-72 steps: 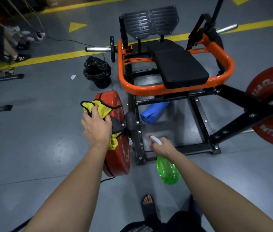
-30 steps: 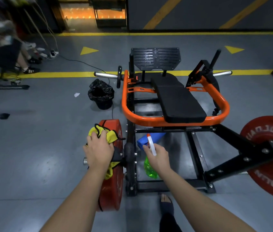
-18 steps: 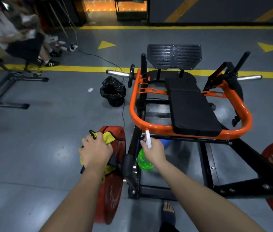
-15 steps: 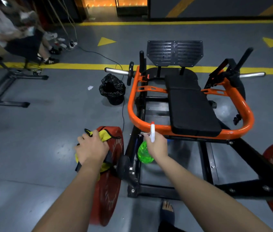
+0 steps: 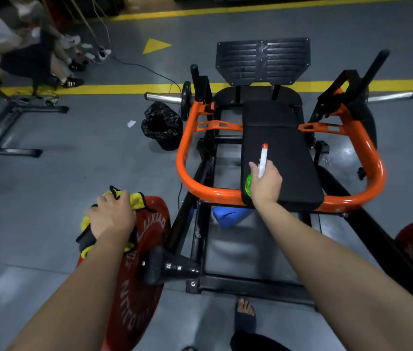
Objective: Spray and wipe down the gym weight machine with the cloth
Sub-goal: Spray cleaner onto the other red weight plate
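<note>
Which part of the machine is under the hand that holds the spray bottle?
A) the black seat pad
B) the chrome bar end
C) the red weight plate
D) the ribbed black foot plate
A: the right hand grips the spray bottle over the black seat pad, while the left hand holds the yellow cloth on the red weight plate.

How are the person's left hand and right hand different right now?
The left hand grips a yellow cloth with black trim; the right hand grips a green plastic spray bottle with a white nozzle. The left hand is low at the round red weight plate; the right hand reaches farther out, over the black padded seat. Both are curled round a cleaning tool.
</note>
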The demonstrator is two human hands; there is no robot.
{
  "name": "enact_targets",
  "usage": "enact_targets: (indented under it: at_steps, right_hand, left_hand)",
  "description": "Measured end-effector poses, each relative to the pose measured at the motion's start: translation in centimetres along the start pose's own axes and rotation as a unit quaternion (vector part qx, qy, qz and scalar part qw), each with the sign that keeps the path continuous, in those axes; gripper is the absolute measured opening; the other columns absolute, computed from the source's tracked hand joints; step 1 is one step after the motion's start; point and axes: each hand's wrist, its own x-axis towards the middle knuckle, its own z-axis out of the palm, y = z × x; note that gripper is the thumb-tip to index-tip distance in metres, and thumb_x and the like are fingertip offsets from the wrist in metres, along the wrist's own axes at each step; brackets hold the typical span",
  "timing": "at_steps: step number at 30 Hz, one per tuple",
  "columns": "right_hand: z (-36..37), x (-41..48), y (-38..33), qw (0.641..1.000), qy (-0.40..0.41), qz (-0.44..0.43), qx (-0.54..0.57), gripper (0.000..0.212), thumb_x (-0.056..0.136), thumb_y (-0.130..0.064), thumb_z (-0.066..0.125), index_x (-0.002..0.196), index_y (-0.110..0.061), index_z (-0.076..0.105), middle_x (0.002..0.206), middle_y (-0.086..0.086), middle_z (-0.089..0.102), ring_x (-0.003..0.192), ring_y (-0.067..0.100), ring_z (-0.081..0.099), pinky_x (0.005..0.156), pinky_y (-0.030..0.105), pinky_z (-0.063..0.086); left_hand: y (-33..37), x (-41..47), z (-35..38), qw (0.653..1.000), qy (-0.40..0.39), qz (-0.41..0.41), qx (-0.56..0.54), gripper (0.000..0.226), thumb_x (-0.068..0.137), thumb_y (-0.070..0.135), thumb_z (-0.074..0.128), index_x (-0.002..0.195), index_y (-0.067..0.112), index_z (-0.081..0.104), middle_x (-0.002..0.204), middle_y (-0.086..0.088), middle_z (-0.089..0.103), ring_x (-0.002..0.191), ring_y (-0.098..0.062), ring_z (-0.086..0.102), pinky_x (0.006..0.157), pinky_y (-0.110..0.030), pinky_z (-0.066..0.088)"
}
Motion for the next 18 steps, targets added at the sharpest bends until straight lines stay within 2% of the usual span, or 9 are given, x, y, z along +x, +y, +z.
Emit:
enact_targets:
  at_steps: [3,5,9,12,14,18]
  right_hand:
    - [-0.2,2.7,1.3,0.999,-0.039,0.022,-0.012,0.034,0.097,-0.040,0.067,0.106,-0.008,0.060,0.101,0.009,0.065,0.096,0.031,0.062,0.073,0.034,0.042]
    - [-0.2,3.8,2.0,0.997,-0.067,0.044,-0.015,0.043,0.091,-0.043,0.074,0.117,-0.012,0.060,0.112,0.007,0.067,0.106,0.029,0.062,0.080,0.032,0.043]
    - [-0.4,4.0,3.6,0.993,-0.100,0.067,-0.016,0.052,0.086,-0.048,0.078,0.120,-0.013,0.061,0.118,0.008,0.065,0.114,0.029,0.061,0.081,0.031,0.040]
    - [-0.3,3.6,4.1,0.993,-0.097,0.073,0.006,0.079,0.078,-0.053,0.083,0.139,-0.015,0.051,0.137,0.006,0.056,0.128,0.026,0.053,0.097,0.037,0.044]
    - [-0.3,3.4,4.4,0.992,-0.092,0.090,0.005,0.097,0.073,-0.055,0.086,0.150,-0.016,0.041,0.149,0.007,0.047,0.137,0.027,0.045,0.108,0.043,0.041]
    - [-0.3,3.2,4.5,0.991,-0.096,0.095,0.001,0.109,0.071,-0.053,0.089,0.155,-0.016,0.032,0.157,0.009,0.037,0.144,0.030,0.037,0.113,0.048,0.038]
  left_hand:
    - [0.2,0.1,-0.1,1.000,-0.007,-0.005,-0.001,0.030,0.096,0.036,0.055,0.123,0.024,0.050,0.124,-0.014,0.057,0.117,-0.036,0.050,0.085,-0.046,0.043]
    - [0.2,0.1,0.0,1.000,-0.001,-0.008,0.003,0.029,0.096,0.036,0.055,0.122,0.024,0.050,0.122,-0.014,0.057,0.116,-0.036,0.050,0.084,-0.047,0.043]
    - [0.5,0.0,0.0,1.000,0.003,-0.011,0.013,0.027,0.096,0.035,0.055,0.120,0.023,0.051,0.121,-0.014,0.057,0.115,-0.037,0.050,0.080,-0.046,0.039]
    - [0.6,0.1,-0.2,1.000,0.000,-0.014,0.010,0.025,0.096,0.033,0.055,0.119,0.024,0.052,0.120,-0.014,0.057,0.115,-0.037,0.050,0.082,-0.046,0.040]
    - [0.7,0.2,-0.3,1.000,0.000,-0.012,0.009,0.024,0.097,0.033,0.054,0.119,0.023,0.052,0.121,-0.014,0.057,0.115,-0.037,0.050,0.083,-0.046,0.040]
    - [0.7,0.4,-0.3,1.000,0.000,-0.010,0.012,0.024,0.097,0.034,0.055,0.118,0.023,0.052,0.120,-0.014,0.057,0.115,-0.037,0.050,0.079,-0.045,0.036]
